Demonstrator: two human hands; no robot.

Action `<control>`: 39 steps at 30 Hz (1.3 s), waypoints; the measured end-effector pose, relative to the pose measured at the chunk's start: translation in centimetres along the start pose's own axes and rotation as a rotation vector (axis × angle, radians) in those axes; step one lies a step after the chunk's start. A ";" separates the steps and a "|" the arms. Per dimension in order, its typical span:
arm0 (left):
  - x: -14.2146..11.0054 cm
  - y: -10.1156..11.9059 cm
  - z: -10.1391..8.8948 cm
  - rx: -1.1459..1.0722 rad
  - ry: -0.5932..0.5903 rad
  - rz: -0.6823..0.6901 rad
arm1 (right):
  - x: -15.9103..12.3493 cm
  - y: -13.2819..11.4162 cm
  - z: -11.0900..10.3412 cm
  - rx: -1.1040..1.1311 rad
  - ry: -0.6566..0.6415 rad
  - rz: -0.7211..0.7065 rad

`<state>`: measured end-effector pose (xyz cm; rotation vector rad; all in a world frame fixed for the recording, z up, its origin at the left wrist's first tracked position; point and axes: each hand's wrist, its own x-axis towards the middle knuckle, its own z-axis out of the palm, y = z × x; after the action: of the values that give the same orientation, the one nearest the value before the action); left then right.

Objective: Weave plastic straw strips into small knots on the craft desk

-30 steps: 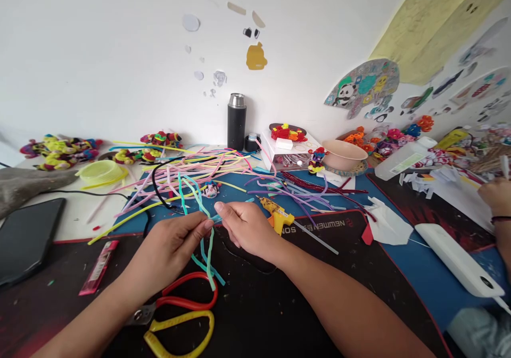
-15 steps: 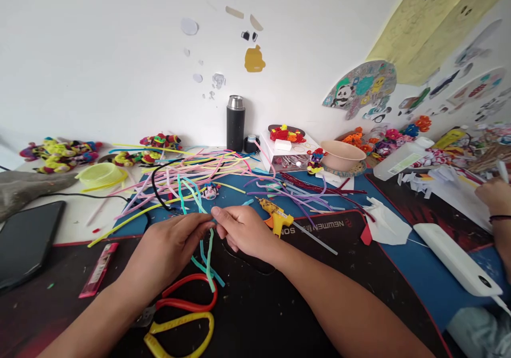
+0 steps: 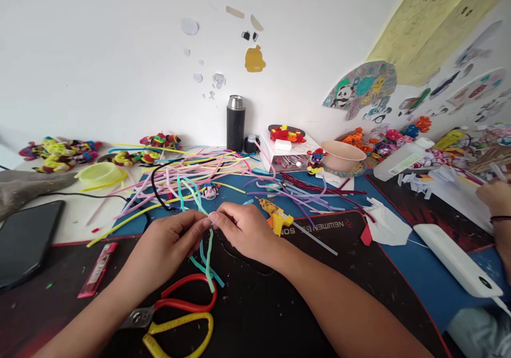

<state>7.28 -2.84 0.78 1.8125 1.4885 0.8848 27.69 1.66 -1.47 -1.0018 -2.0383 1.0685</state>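
Observation:
My left hand [image 3: 170, 249] and my right hand [image 3: 245, 231] meet over the dark mat, thumbs and fingertips pressed together. Both pinch the bundle of turquoise pipe cleaners [image 3: 209, 259] near its middle. Loose ends stick out above the fingers and hang below them, crossing one another. The exact spot where they are gripped is hidden by my fingers. Below the hands lie scissors [image 3: 184, 306] with one red and one yellow handle. A yellow hot glue gun [image 3: 282, 220] with a clear glue stick rests just beyond my right hand.
Pink, yellow and purple pipe cleaners [image 3: 191, 171] are heaped behind. A black thermos [image 3: 236, 123] stands by the wall. A phone [image 3: 30, 243] and a pink packet [image 3: 97, 270] lie left. A beige bowl [image 3: 342, 154], a white device [image 3: 457, 259] and another person's hand [image 3: 495, 198] are right.
My left thumb has come up to the pinch point, beside the right thumb. My right hand has turned slightly. The pipe cleaners have barely shifted.

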 end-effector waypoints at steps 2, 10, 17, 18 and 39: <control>0.0 -0.1 0.1 -0.045 -0.031 -0.032 | 0.0 0.0 0.1 -0.029 0.005 -0.015; 0.0 -0.4 0.1 -0.109 -0.090 -0.072 | 0.0 0.0 0.1 -0.085 -0.024 -0.029; -0.4 -0.3 0.1 0.077 0.054 0.062 | 0.1 -0.3 0.1 -0.032 -0.013 0.024; -0.4 -0.5 0.1 0.096 0.062 0.089 | 0.1 -0.3 0.1 -0.016 -0.007 0.024; -0.2 -1.3 0.4 0.322 -0.009 0.227 | 0.4 0.3 -0.1 -0.147 0.036 -0.001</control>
<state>6.86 -2.81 -0.55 2.2522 1.5080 0.7726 27.68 2.15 -1.66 -1.0851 -2.1123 0.9041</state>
